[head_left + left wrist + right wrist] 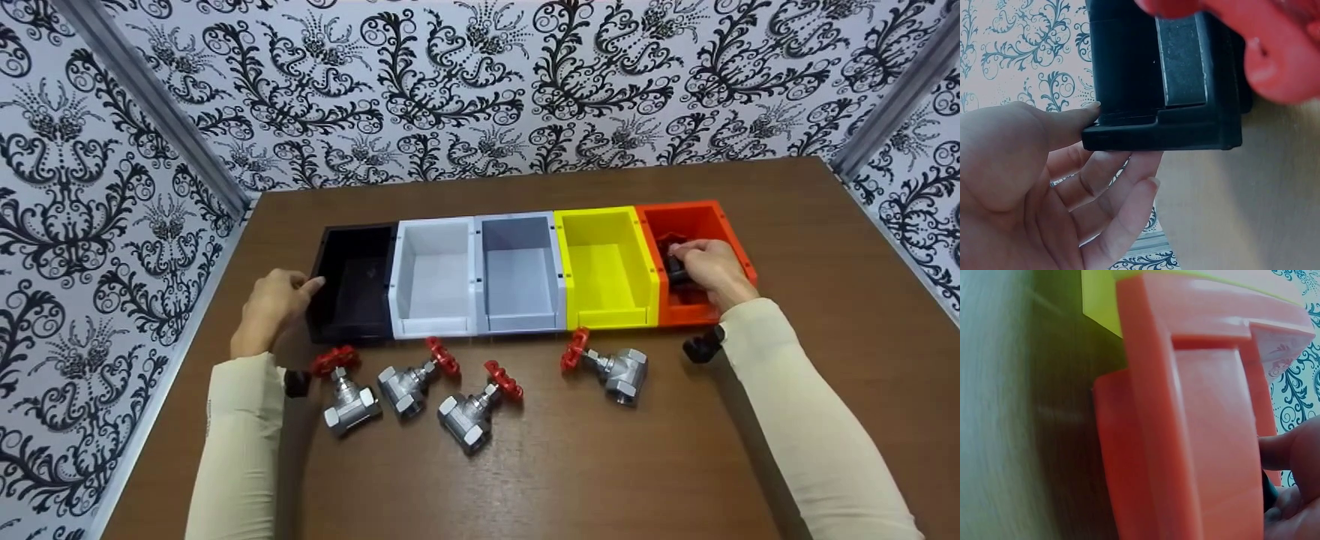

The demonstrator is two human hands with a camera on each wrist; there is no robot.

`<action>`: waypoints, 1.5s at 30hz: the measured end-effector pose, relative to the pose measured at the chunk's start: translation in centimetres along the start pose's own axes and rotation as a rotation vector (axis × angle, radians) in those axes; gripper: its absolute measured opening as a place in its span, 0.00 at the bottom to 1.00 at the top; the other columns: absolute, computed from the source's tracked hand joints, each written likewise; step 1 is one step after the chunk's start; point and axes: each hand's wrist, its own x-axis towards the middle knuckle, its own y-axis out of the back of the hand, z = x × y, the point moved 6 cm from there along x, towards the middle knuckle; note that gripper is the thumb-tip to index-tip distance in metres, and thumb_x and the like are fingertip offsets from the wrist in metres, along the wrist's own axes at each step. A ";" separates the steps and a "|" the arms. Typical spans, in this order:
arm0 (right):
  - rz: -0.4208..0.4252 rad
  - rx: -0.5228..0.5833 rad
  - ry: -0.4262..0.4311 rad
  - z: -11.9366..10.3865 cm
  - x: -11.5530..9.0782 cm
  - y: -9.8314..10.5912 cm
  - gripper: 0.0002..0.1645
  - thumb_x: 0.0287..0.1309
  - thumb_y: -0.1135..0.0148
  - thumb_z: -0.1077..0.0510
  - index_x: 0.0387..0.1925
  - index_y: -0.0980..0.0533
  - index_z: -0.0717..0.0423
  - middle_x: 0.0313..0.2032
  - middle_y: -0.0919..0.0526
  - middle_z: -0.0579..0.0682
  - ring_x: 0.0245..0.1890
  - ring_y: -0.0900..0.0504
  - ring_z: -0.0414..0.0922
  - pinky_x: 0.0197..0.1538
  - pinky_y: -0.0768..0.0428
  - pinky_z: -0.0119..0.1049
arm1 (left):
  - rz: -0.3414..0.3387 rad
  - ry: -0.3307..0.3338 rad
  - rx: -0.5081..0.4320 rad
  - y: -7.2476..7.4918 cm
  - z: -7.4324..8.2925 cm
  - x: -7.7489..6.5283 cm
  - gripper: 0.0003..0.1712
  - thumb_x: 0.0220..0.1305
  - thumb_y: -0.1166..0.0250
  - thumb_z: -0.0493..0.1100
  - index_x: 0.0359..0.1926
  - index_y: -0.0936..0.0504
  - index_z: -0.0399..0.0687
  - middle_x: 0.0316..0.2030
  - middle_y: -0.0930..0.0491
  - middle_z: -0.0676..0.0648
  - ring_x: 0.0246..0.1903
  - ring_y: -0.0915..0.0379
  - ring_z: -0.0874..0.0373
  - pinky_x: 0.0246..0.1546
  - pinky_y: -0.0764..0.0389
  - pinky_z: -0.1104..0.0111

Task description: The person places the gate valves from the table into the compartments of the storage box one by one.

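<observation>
My left hand [274, 304] is at the left wall of the black bin [1162, 138]. Its thumb lies at the rim and its fingers are bent against the outer side, gripping the wall. My right hand [712, 268] reaches into the orange bin [694, 315] at the right end. Between its thumb and fingers it holds a dark object [677, 271], with something dark red at its far end. The orange wall hides most of that object in the right wrist view, so its kind is unclear.
White [435, 328], grey [521, 322] and yellow [606, 319] bins join the row between. In front lie several metal valves with red handwheels, one [626, 373] before the yellow bin and others [469, 424] further left. Patterned walls [480, 97] enclose the brown table [600, 480].
</observation>
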 end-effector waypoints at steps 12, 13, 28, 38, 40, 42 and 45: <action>0.026 -0.041 0.014 -0.1 -0.1 0.2 0.27 0.67 0.56 0.48 0.60 0.33 0.61 0.58 0.35 0.56 0.52 0.35 0.50 0.57 0.31 0.41 | 0.006 0.004 -0.018 -0.1 -0.1 -0.1 0.28 0.66 0.52 0.65 0.43 0.21 0.48 0.43 0.26 0.38 0.45 0.31 0.42 0.43 0.33 0.44; 0.024 -0.049 0.015 -0.1 -0.1 0.2 0.28 0.67 0.56 0.47 0.60 0.33 0.61 0.58 0.35 0.56 0.51 0.34 0.50 0.56 0.31 0.41 | 0.005 0.005 -0.018 0.0 -0.1 -0.1 0.28 0.66 0.52 0.65 0.43 0.21 0.48 0.44 0.26 0.38 0.45 0.31 0.42 0.43 0.33 0.44; -0.005 -0.083 0.017 -0.3 -0.5 0.5 0.34 0.67 0.61 0.40 0.60 0.33 0.62 0.50 0.35 0.55 0.48 0.36 0.50 0.51 0.33 0.40 | 0.014 -0.005 -0.012 -0.1 0.0 -0.1 0.28 0.67 0.52 0.63 0.50 0.21 0.47 0.48 0.25 0.36 0.49 0.31 0.39 0.46 0.34 0.42; 0.017 -0.127 0.084 -0.5 -0.6 0.7 0.32 0.67 0.60 0.42 0.57 0.30 0.63 0.49 0.33 0.55 0.46 0.35 0.49 0.48 0.34 0.38 | 0.011 -0.007 -0.008 -0.1 0.0 0.0 0.27 0.67 0.52 0.62 0.50 0.21 0.48 0.48 0.25 0.36 0.48 0.30 0.40 0.45 0.33 0.43; 0.017 -0.136 0.089 -0.6 -0.6 0.7 0.30 0.68 0.60 0.43 0.55 0.29 0.63 0.48 0.32 0.56 0.46 0.35 0.49 0.47 0.34 0.39 | 0.013 -0.008 -0.007 -0.1 0.0 0.0 0.27 0.67 0.52 0.62 0.48 0.21 0.47 0.46 0.25 0.37 0.46 0.30 0.42 0.44 0.33 0.45; 0.019 -0.145 0.079 -0.6 -0.6 0.7 0.30 0.68 0.59 0.44 0.54 0.29 0.63 0.48 0.32 0.56 0.46 0.35 0.50 0.48 0.34 0.39 | 0.016 -0.008 -0.007 -0.1 0.0 0.0 0.27 0.67 0.52 0.62 0.47 0.20 0.47 0.44 0.25 0.38 0.44 0.31 0.43 0.43 0.33 0.45; 0.017 -0.153 0.059 -0.5 -0.6 0.6 0.28 0.68 0.60 0.45 0.53 0.29 0.63 0.47 0.33 0.56 0.46 0.36 0.51 0.49 0.35 0.40 | 0.019 -0.007 -0.009 -0.1 0.0 -0.1 0.28 0.67 0.52 0.63 0.47 0.20 0.47 0.45 0.25 0.38 0.45 0.31 0.42 0.43 0.33 0.45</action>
